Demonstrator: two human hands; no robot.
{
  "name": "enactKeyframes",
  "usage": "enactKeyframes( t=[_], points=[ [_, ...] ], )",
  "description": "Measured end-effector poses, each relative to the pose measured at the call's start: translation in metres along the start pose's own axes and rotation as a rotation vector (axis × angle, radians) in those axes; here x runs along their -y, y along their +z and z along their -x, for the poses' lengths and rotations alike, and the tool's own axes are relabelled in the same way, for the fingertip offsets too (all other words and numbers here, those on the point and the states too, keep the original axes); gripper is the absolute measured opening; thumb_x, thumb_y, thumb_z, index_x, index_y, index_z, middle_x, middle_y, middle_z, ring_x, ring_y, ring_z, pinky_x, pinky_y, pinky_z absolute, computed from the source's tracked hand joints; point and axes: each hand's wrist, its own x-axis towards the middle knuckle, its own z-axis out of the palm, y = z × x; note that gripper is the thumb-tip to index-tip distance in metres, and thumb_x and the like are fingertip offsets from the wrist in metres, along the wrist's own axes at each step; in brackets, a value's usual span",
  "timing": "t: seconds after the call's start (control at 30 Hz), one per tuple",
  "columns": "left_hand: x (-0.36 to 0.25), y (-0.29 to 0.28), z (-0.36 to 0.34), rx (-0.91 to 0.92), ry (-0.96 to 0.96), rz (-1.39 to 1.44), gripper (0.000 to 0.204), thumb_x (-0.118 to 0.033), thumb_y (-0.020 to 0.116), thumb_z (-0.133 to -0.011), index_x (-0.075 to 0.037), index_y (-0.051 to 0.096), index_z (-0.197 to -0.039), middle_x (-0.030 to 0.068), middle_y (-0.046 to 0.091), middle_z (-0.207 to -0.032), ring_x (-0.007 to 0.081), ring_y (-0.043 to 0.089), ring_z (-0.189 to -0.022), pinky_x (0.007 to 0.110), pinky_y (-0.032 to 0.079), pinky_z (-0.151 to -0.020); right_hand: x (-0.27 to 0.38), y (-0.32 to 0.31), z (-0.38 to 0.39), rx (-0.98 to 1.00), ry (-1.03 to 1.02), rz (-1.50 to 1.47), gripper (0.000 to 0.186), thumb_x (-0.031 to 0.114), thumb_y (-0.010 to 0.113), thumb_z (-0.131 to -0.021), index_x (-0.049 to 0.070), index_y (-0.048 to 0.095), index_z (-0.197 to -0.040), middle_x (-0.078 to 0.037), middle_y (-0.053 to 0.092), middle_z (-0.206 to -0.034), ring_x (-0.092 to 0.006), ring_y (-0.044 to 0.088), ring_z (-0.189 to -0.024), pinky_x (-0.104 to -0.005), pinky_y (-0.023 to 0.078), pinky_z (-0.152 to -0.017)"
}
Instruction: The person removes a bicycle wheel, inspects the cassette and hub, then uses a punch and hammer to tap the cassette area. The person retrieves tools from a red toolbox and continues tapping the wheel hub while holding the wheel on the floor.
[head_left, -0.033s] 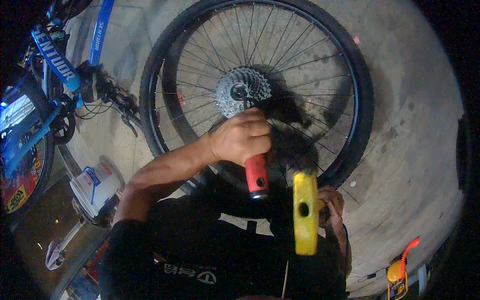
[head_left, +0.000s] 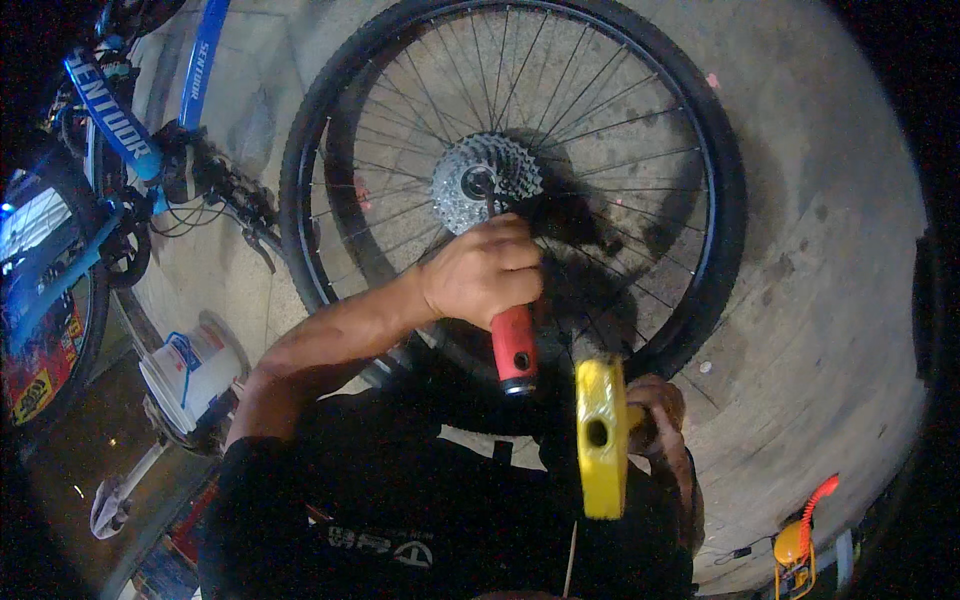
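Note:
A bicycle wheel with a black tyre lies before me, its silver cassette facing up at the hub. My left hand is wrapped round a red-handled screwdriver. The dark shaft reaches from my fist to the centre of the cassette; whether its tip touches there I cannot tell. To the right, my right hand is closed on the handle of a hammer with a yellow head. This head hangs near the screwdriver's metal-capped end, apart from it.
A blue bicycle stands at the left. Below it is a white bucket with a blue handle. An orange-yellow object with a red tube sits at the lower right. The wheel lies over a stained concrete floor.
The hammer head has moved slightly left and down in the picture and has tilted a little. My left hand and the screwdriver have barely moved.

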Motion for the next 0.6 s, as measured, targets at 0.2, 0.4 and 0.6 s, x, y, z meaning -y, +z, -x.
enactKeyframes(
  t=[0.2,0.4,0.6],
  points=[
    [0.0,0.007,0.008,0.016,-0.027,-0.002,0.03,-0.028,0.067,-0.056,-0.009,0.046,-0.065,0.0088,0.05,-0.075,0.032,0.055,-0.069,0.043,0.048,-0.065,0.03,-0.008,-0.024,0.219,-0.018,-0.1,0.036,0.027,0.08,-0.075,0.015,0.062,-0.104,-0.008,0.066,-0.087,-0.0286,0.067,-0.077,-0.0402,0.052,-0.063],
    [-0.001,0.007,-0.002,-0.072,0.034,-0.044,0.029,-0.026,0.07,-0.059,-0.011,0.047,-0.066,0.0068,0.046,-0.07,0.0289,0.054,-0.063,0.039,0.045,-0.061,0.029,0.0,-0.012,0.271,-0.076,0.266,0.033,0.028,0.078,-0.074,0.01,0.061,-0.097,-0.009,0.065,-0.084,-0.0303,0.064,-0.068,-0.0395,0.05,-0.056],
    [0.0,0.011,0.004,-0.006,0.045,-0.097,0.029,-0.028,0.07,-0.057,-0.011,0.047,-0.066,0.0063,0.046,-0.07,0.0286,0.054,-0.064,0.039,0.045,-0.062,0.043,-0.011,-0.024,0.334,0.164,0.183,0.016,0.025,0.059,-0.095,0.013,0.069,-0.096,-0.006,0.07,-0.089,-0.0283,0.067,-0.068,-0.0399,0.053,-0.06]
  ],
)
